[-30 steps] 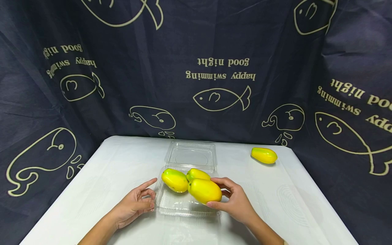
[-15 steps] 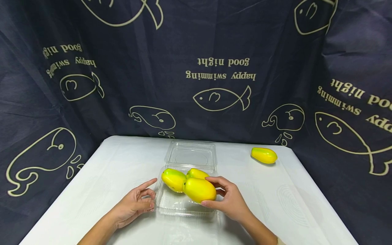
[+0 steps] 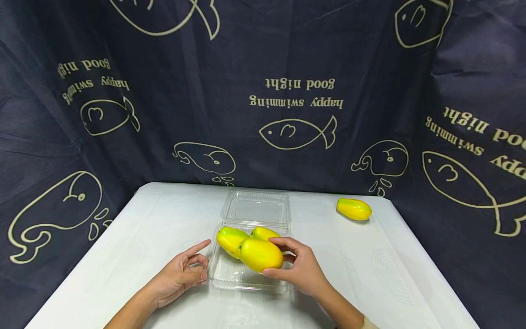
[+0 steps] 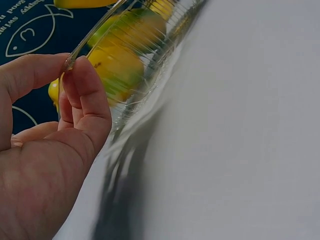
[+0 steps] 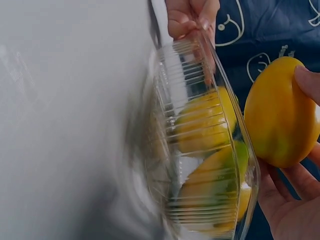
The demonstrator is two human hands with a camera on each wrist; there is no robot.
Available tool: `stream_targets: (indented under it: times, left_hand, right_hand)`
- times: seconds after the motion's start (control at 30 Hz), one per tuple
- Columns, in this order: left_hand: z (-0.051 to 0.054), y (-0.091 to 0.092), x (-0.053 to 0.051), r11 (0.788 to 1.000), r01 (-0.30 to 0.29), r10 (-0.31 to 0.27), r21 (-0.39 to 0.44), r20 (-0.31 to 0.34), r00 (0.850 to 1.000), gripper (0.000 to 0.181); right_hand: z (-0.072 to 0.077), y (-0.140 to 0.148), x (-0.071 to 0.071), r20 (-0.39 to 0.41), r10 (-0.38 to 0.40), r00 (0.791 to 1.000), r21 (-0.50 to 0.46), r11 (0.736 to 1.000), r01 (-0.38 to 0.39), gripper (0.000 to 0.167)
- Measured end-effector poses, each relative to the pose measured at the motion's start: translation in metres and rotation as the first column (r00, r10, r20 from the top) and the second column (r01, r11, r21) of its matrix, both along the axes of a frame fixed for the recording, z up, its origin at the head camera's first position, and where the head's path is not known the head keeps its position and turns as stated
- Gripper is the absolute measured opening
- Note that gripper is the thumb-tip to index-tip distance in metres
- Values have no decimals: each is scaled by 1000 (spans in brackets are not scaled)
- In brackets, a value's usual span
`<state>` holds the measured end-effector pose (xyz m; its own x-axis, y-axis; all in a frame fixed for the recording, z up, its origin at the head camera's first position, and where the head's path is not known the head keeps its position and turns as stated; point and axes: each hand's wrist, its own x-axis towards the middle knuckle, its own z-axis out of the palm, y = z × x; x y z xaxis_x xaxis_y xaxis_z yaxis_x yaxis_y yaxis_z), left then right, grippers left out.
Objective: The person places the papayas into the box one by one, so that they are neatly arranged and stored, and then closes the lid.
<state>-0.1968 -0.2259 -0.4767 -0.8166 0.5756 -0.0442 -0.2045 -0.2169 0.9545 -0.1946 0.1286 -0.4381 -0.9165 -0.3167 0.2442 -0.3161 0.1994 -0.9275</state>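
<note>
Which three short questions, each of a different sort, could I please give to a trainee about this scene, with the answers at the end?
1. Which hand pinches the edge of the clear container?
2. True or false: the container is closed.
3. Besides the fruit in the right hand, how many fruits lie inside the container: A) one, B) two, C) four?

Key:
1. The left hand.
2. False; its lid is open.
3. B) two.
</note>
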Motion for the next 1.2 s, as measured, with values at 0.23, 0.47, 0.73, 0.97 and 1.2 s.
stream_targets:
  times: [0.23, 0.47, 0.73, 0.97, 1.2]
  left_hand:
    - [-1, 1, -1, 1000, -8, 8, -27, 14, 1000, 93]
    - [0, 1, 0, 999, -13, 13, -30, 7, 1000, 94]
    - [0, 1, 0, 998, -24, 25, -52, 11, 1000, 96]
    - [-1, 2, -1, 998, -28, 29, -62, 15, 999, 96]
    - [-2, 1, -2, 998, -20, 20, -53, 12, 1000, 95]
  right_hand:
    - [-2, -5, -1, -39, 15, 999, 28, 1000, -14, 59]
    - [-4, -10, -3, -41, 31, 999, 30, 999, -29, 59]
    - [-5, -13, -4, -34, 38, 999, 58, 998, -36, 59]
    - [-6, -18, -5, -14, 27, 1000, 65, 998, -26, 58]
    - [-6, -21, -6, -22, 38, 999, 64, 997, -37, 59]
